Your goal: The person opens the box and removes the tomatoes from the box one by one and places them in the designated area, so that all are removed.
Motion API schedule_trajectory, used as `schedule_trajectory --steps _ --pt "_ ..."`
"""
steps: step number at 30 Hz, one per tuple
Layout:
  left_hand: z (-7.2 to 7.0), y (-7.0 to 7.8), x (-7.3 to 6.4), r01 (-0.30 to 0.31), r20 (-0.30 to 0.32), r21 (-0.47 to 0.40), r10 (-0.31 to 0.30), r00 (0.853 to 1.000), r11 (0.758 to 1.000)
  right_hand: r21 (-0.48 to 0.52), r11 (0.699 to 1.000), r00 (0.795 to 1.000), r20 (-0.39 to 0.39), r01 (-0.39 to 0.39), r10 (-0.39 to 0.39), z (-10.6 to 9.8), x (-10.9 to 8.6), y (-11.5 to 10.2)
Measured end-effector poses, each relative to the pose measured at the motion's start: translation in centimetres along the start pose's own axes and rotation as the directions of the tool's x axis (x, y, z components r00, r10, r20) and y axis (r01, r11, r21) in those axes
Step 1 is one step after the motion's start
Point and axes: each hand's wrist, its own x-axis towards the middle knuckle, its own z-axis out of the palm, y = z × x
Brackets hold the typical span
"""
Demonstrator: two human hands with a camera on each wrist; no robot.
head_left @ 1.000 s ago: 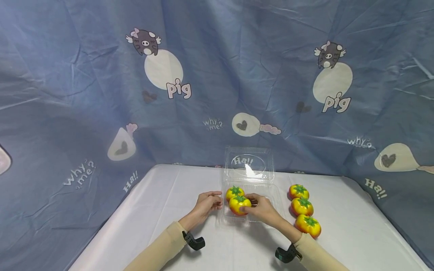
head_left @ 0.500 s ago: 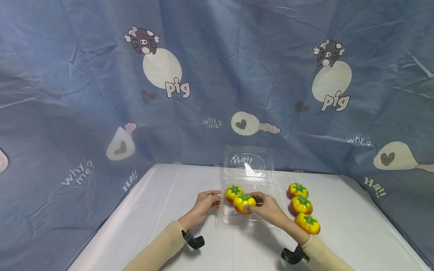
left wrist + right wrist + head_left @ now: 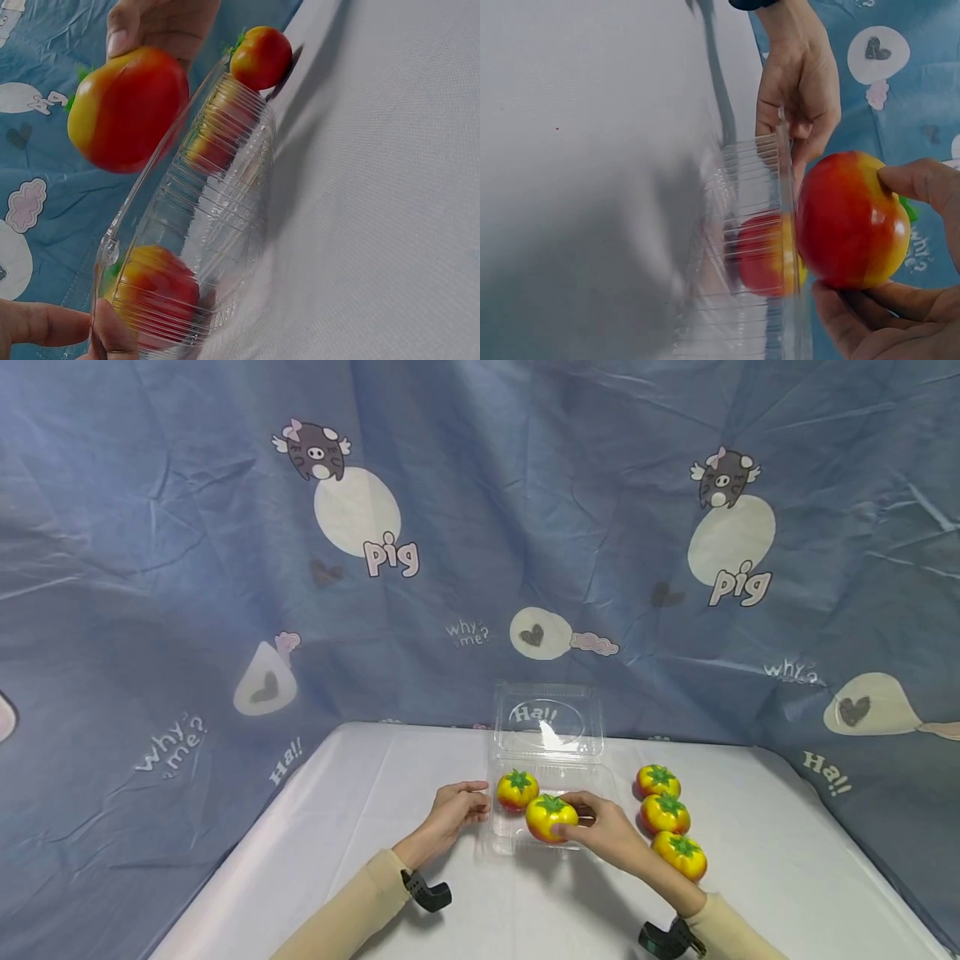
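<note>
A clear plastic clamshell box [image 3: 596,774] stands on the table with its lid raised at the back. My left hand [image 3: 452,815] pinches the box's left rim between thumb and fingers, as the left wrist view shows. One red and yellow tomato [image 3: 517,790] with a green leafy top sits inside, at the back left. My right hand [image 3: 613,837] grips a second tomato [image 3: 551,820] with thumb and fingers on its right side. This tomato is held above the rim in both wrist views, over the front of the box in the head view.
Several more tomatoes [image 3: 664,814] stand in a row right of the box, beside my right forearm. A white cloth [image 3: 390,768] covers the table. Behind it hangs a blue printed curtain [image 3: 450,510].
My right hand has drawn its tomato rightward and slightly toward me, away from the tomato in the box. My left hand has stayed at the left rim.
</note>
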Motion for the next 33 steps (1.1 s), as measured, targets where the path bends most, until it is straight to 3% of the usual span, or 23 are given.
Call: schedule_trajectory --steps 9,19,33 --pt "-0.1 -0.1 0.1 0.001 0.002 0.005 -0.001 1.000 1.000 -0.003 1.000 0.999 0.030 -0.029 0.029 -0.6 -0.7 0.0" --pt "-0.6 -2.5 2.6 0.010 -0.015 0.013 -0.010 1.000 1.000 0.000 0.999 0.999 0.026 -0.046 0.046 -1.2 -1.7 -0.2" --pt "-0.5 -2.6 2.6 0.001 -0.029 0.036 0.000 1.000 0.999 -0.011 0.997 0.997 0.015 -0.073 0.073 -2.3 -3.5 -0.2"
